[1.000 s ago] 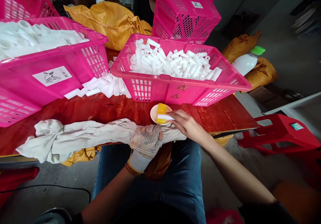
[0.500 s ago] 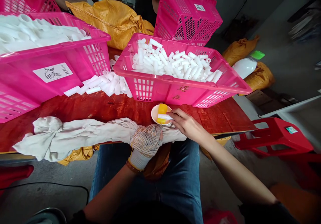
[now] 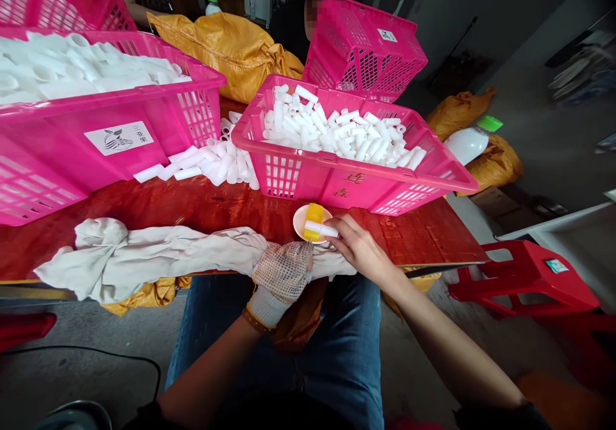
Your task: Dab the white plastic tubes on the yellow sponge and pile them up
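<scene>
My right hand pinches a short white plastic tube and holds it across a yellow sponge that sits in a small white dish on the red table. My left hand, in a mesh work glove, is closed on the end of a long off-white cloth at the table's near edge, just left of the dish. Behind the dish stands a pink basket full of white tubes.
A larger pink basket heaped with white tubes stands at the left, with loose tubes on the table beside it. An upturned pink basket, yellow sacks and another person are behind. A red stool stands at the right.
The view has shifted slightly; both hands stay in place, the right one still holding the tube on the sponge.
</scene>
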### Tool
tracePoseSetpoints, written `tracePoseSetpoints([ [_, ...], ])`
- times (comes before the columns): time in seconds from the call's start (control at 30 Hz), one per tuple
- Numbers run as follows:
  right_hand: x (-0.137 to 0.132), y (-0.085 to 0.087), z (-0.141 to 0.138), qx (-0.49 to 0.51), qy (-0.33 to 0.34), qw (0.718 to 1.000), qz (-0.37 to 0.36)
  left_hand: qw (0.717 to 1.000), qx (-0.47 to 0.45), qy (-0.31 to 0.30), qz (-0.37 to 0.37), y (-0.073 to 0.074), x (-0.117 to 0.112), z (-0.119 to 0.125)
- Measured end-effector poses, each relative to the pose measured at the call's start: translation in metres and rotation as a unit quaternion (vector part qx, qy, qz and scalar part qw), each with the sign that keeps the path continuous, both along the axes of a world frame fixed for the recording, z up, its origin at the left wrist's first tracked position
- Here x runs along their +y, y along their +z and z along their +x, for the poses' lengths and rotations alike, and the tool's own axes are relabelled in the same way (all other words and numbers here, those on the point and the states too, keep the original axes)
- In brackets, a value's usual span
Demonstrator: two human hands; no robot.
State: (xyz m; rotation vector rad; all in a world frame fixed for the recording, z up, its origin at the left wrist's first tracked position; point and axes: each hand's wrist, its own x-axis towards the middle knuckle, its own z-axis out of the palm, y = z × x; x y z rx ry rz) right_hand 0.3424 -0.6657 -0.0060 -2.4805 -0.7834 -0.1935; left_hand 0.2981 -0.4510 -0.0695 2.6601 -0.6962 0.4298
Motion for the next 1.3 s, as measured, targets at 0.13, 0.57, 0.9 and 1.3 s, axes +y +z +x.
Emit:
tracePoseSetpoints([
  [0.13, 0.000, 0.004, 0.002, 0.017, 0.031, 0.999, -0.012, 1.000, 0.007, -0.004, 0.008, -0.003, 0.002, 0.000],
  [0.57, -0.002, 0.009, 0.007, 0.042, 0.032, 0.999, 0.007, 0.999, -0.018, 0.034, 0.010, -0.006, -0.007, 0.007],
  [0.9, 0.000, -0.003, 0.002, 0.019, 0.020, 0.999, 0.025, 0.996, 0.012, 0.079, 0.044, 0.010, 0.002, 0.000],
  [1.3, 0.000, 0.004, 0.005, 0.041, 0.009, 0.999, 0.028, 0.999, 0.037, 0.024, -0.021, 0.004, 0.001, 0.008],
])
